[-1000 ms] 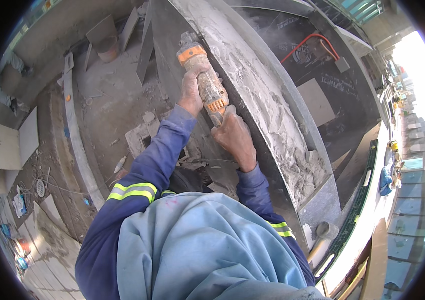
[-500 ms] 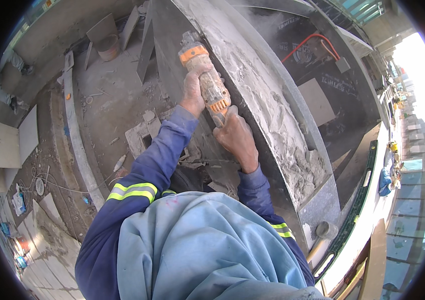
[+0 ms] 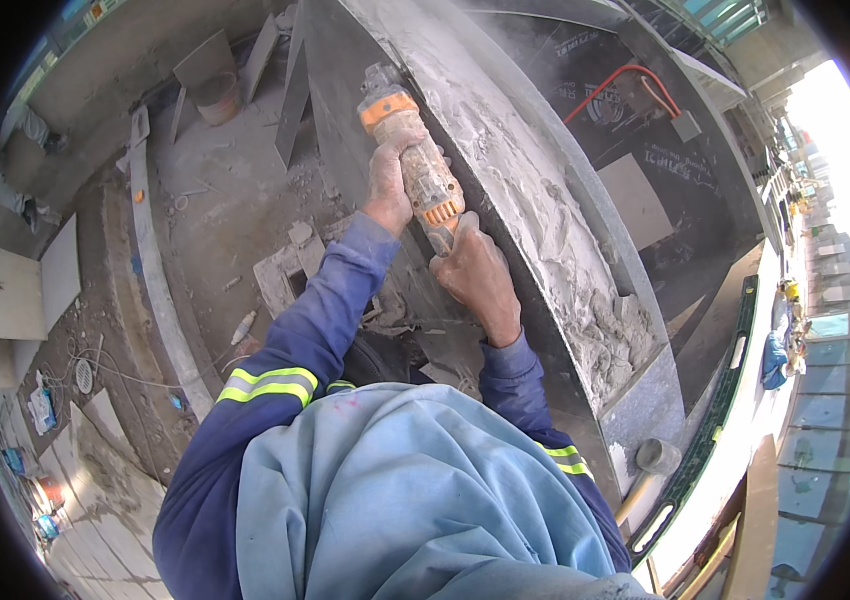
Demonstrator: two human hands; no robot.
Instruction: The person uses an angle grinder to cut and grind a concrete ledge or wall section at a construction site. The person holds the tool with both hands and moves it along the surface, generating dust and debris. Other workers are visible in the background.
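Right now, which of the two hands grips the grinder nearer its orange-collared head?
The left hand, wrapped around the grinder just below the orange collar; the right hand holds the tail end.

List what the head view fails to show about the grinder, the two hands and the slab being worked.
- Angle grinder: its disc is hidden in the head view, behind its own dusty head against the mortar-covered slab.
- Left hand: fingers wrap behind the grinder body, out of sight.
- Right hand: palm and fingertips hidden; only its back shows.
- Slab's lower end: covered by the light blue cloth.
- Small items at the left rim: too small and bent by the fisheye.
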